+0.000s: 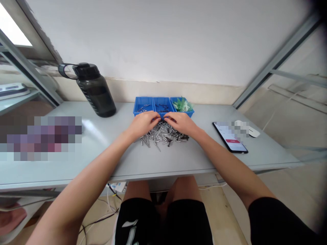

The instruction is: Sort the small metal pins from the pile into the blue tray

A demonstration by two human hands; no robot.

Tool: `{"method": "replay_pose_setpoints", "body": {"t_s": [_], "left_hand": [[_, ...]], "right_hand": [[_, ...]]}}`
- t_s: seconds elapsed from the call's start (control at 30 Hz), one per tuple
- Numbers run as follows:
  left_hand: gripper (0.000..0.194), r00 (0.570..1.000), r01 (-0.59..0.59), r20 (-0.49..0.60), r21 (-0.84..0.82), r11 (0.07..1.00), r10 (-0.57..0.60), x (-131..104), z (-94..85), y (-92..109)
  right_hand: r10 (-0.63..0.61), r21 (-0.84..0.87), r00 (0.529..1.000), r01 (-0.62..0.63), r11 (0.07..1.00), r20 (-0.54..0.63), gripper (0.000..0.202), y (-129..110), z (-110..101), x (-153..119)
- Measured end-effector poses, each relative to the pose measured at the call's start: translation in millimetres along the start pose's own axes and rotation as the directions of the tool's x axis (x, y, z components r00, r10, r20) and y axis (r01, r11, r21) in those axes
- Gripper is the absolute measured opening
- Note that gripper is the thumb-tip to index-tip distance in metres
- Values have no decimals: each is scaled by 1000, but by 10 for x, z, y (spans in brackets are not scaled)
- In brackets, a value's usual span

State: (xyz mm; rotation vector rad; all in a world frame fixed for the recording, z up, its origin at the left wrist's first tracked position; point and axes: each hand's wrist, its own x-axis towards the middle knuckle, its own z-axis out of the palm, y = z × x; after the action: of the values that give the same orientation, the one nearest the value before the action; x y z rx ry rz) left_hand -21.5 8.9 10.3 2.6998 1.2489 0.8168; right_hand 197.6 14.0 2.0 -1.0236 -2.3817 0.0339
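My left hand reaches over the left side of a loose pile of small metal fasteners. Its thumb and fingers are drawn together; whatever is between them is too small to make out. Close beside it, my right hand is also closed at the fingertips, and any piece in it is hidden. Thin silver pins, like nails or rivets, mix with dark screws in the pile. Just behind the hands stand three joined blue bins: the left bin holds silver pins, the middle bin dark screws, the right bin green and whitish plastic pieces.
A dark water bottle stands at the back left. To the right lie a phone with its screen lit and a white mouse. A blurred-out item is on the left of the grey table. Metal posts rise at both ends.
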Motion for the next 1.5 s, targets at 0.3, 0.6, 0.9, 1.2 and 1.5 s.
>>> {"method": "replay_pose_setpoints", "body": {"t_s": [0.3,0.6,0.9,1.2,1.5], "left_hand": [[23,1000,-26,5,31,999,26,-1,12,-15],[23,1000,2,8,43,999,-2,2,19,-24],[23,999,13,30,54,998,-15,1,19,-27],[23,1000,13,22,35,999,-13,6,41,-54],[24,1000,-9,20,17,1000,9,1,53,-47]], "right_hand": [[8,52,1000,-6,999,-20,26,-14,2,-2],[-48,104,999,50,993,-23,14,-41,-13,-5],[-141,110,990,137,984,30,17,-9,6,-17],[-157,107,987,153,982,29,19,8,-2,-17],[-158,134,987,154,979,16,17,-7,-16,-16]]}}
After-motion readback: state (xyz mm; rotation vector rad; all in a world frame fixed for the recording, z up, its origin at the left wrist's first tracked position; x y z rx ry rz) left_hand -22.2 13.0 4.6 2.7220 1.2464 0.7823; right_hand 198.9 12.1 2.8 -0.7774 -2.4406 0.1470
